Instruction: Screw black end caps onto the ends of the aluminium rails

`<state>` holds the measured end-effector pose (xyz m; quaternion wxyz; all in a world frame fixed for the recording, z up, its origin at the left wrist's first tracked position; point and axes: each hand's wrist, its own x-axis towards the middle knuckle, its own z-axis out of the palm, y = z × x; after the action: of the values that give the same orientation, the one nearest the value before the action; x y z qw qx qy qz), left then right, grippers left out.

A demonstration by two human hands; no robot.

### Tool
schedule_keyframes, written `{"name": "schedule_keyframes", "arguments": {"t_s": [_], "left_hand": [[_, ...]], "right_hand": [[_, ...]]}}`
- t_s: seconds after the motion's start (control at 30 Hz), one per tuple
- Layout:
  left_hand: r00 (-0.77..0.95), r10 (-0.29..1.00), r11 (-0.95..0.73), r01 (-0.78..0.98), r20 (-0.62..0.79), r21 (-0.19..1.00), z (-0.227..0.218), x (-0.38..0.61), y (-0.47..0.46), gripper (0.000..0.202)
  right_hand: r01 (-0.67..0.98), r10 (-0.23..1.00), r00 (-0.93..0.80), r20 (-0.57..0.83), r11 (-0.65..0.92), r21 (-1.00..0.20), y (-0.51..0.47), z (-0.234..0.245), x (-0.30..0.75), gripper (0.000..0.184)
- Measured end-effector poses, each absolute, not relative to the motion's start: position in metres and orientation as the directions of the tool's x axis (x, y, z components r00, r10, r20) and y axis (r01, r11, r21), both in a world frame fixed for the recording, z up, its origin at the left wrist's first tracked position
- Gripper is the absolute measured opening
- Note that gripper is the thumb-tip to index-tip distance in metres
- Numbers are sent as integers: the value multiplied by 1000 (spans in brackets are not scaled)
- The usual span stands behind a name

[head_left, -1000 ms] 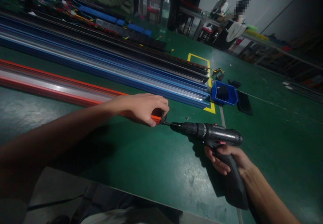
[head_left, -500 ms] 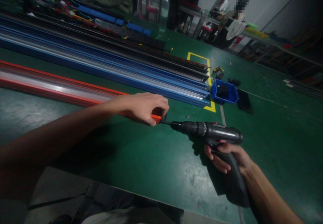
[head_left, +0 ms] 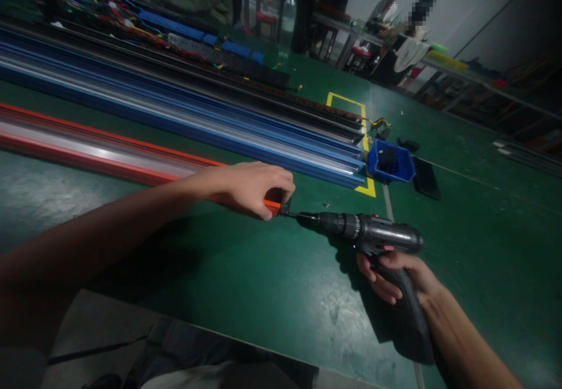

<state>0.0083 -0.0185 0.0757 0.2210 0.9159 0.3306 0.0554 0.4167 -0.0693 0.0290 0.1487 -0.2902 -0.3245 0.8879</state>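
Note:
A long orange rail (head_left: pixel 100 152) lies on the green table (head_left: pixel 263 283) and ends near the middle. My left hand (head_left: pixel 250 187) is closed round that end, thumb and fingers pinching a small dark end piece (head_left: pixel 284 206). My right hand (head_left: pixel 397 278) grips the handle of a black cordless drill (head_left: pixel 373 237). The drill lies level, its bit touching the end piece at the rail's tip.
Several blue rails (head_left: pixel 184 120) and dark rails with coloured wires (head_left: pixel 132 26) lie beyond the orange one. A blue bin (head_left: pixel 390 164) with black parts sits by yellow floor-tape marks. Other people are at benches in the far background.

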Motion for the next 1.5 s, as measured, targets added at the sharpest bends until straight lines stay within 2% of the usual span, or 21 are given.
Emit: {"name": "schedule_keyframes", "arguments": {"t_s": [1.5], "left_hand": [[758, 649, -661, 602, -62, 448, 80, 11, -21, 25]], "right_hand": [[-69, 481, -753, -449, -736, -673, -70, 30, 416, 27]]}}
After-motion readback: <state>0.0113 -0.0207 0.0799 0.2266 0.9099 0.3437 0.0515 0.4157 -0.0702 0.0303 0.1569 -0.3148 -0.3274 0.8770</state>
